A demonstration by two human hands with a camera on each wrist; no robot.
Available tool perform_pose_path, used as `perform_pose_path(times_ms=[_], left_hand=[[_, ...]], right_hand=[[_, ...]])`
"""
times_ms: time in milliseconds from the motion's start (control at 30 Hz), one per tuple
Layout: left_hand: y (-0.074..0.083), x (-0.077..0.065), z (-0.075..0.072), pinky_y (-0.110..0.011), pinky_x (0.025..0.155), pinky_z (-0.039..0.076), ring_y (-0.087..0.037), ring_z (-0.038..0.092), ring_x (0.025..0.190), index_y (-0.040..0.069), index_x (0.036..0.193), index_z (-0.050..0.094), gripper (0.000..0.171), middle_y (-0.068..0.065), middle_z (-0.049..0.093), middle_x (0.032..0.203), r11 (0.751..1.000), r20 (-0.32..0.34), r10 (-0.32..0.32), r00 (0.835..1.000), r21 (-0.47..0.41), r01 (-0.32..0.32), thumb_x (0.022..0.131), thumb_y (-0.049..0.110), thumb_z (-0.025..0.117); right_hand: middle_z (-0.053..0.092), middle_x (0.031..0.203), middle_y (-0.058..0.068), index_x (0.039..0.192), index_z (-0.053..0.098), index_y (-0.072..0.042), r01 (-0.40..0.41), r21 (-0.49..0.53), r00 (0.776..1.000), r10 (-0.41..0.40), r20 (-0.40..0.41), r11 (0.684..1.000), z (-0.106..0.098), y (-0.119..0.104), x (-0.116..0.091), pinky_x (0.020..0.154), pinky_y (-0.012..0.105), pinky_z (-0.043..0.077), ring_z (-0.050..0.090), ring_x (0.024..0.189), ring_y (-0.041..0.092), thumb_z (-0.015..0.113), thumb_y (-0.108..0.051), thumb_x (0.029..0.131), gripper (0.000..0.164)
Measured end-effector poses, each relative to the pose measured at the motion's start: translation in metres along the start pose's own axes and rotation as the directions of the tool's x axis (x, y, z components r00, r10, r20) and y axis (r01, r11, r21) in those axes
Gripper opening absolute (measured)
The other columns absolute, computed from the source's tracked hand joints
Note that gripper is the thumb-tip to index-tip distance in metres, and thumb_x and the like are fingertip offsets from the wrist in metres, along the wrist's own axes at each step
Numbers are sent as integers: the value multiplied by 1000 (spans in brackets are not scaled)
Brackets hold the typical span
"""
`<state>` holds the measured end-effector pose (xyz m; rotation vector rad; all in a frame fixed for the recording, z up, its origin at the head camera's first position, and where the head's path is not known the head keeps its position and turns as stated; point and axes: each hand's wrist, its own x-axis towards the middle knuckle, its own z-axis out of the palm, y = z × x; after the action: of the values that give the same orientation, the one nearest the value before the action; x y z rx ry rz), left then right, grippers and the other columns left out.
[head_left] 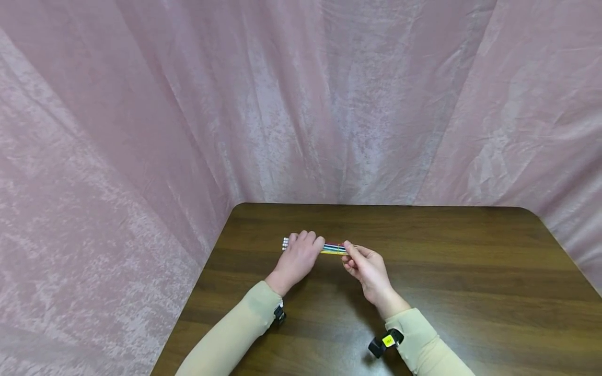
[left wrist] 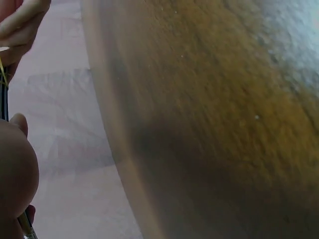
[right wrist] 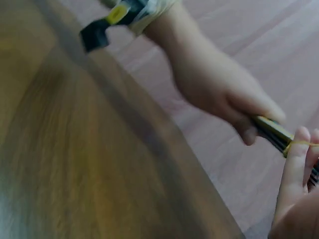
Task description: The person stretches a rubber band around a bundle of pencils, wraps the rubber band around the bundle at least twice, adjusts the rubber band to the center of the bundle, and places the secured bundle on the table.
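A bundle of slim pencils [head_left: 332, 249] in several colours lies crosswise between both hands, held up above the table. White eraser ends stick out past the left side of my left hand [head_left: 297, 257], which grips the bundle from above. My right hand [head_left: 371, 274] is at the other end, thumb and fingers pinching there. A thin yellow rubber band [left wrist: 3, 73] runs around the pencils near that end; in the right wrist view it stretches from them across my right fingers [right wrist: 295, 167]. The right hand hides the pencils' far ends.
A dark brown wooden table [head_left: 470, 271] with rounded far corners lies below the hands. Pink velvety curtains [head_left: 291, 104] hang behind it and on the left side. A black wrist camera [head_left: 385, 343] with a yellow label sits on the right sleeve.
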<state>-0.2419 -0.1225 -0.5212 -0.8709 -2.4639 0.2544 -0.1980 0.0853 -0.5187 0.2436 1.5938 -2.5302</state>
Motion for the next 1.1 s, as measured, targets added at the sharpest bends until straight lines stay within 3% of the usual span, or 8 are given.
perform_pose_path(times_ms=[200, 367, 500, 567, 667, 833, 1000, 1100], left_hand=[[12, 4, -5, -41, 75, 45, -24, 58, 85, 14, 103, 60, 4, -4, 59, 93, 995, -28, 81, 996, 62, -79, 107, 12, 58], [16, 5, -6, -40, 74, 44, -24, 58, 85, 14, 103, 59, 4, -3, 59, 93, 995, -23, 66, 998, 72, -64, 106, 12, 62], [14, 4, -5, -40, 73, 44, -24, 58, 85, 14, 103, 58, 5, -3, 60, 92, 995, -14, 55, 998, 89, -53, 106, 11, 61], [12, 2, -5, -40, 73, 44, -24, 57, 85, 13, 102, 57, 5, -4, 59, 92, 995, 4, 50, 999, 89, -50, 107, 11, 60], [10, 1, -5, -40, 73, 44, -24, 57, 85, 13, 103, 58, 5, -4, 59, 92, 995, 34, 57, 998, 84, -60, 107, 10, 58], [9, 3, -6, -38, 74, 45, -23, 58, 85, 13, 107, 58, 4, -3, 60, 92, 995, 63, 79, 995, 53, -82, 106, 13, 62], [8, 4, -8, -36, 72, 45, -22, 62, 81, 13, 105, 58, 32, -2, 64, 88, 997, 45, 70, 997, 36, -72, 96, 32, 82], [5, 4, -9, -36, 71, 45, -22, 63, 79, 14, 106, 58, 38, -1, 65, 87, 998, 68, 67, 995, 14, -68, 94, 40, 83]], right_hand=[[69, 92, 4, 145, 54, 6, 5, -139, 999, 2, 51, 990, -6, 5, 4, 67, 28, 60, 51, 56, 7, 76, -21, 101, 56], [68, 94, 6, 144, 48, 5, 27, -120, 996, -17, 88, 992, -10, 4, 0, 69, 32, 61, 50, 57, 10, 69, -24, 105, 53], [72, 98, 15, 139, 55, 7, 92, -248, 990, -62, 126, 964, -17, -1, -1, 70, 34, 62, 55, 59, 12, 66, -22, 107, 45], [72, 100, 20, 134, 61, 6, 158, -379, 981, -103, 161, 912, -21, -3, -1, 69, 33, 62, 59, 61, 14, 69, -20, 106, 40], [71, 101, 23, 126, 67, 1, 253, -560, 964, -155, 217, 789, -31, -7, 1, 68, 33, 62, 64, 64, 16, 75, -21, 103, 33], [71, 93, 18, 121, 69, -7, 348, -719, 937, -198, 287, 602, -44, -9, 5, 68, 32, 58, 67, 69, 20, 74, -27, 104, 27], [69, 87, 14, 123, 68, -8, 380, -763, 925, -226, 305, 523, -52, -11, 6, 68, 30, 53, 66, 70, 21, 70, -29, 106, 27], [65, 83, 8, 124, 66, -9, 379, -787, 925, -232, 302, 486, -56, -14, 7, 68, 31, 51, 63, 69, 17, 69, -29, 107, 26]])
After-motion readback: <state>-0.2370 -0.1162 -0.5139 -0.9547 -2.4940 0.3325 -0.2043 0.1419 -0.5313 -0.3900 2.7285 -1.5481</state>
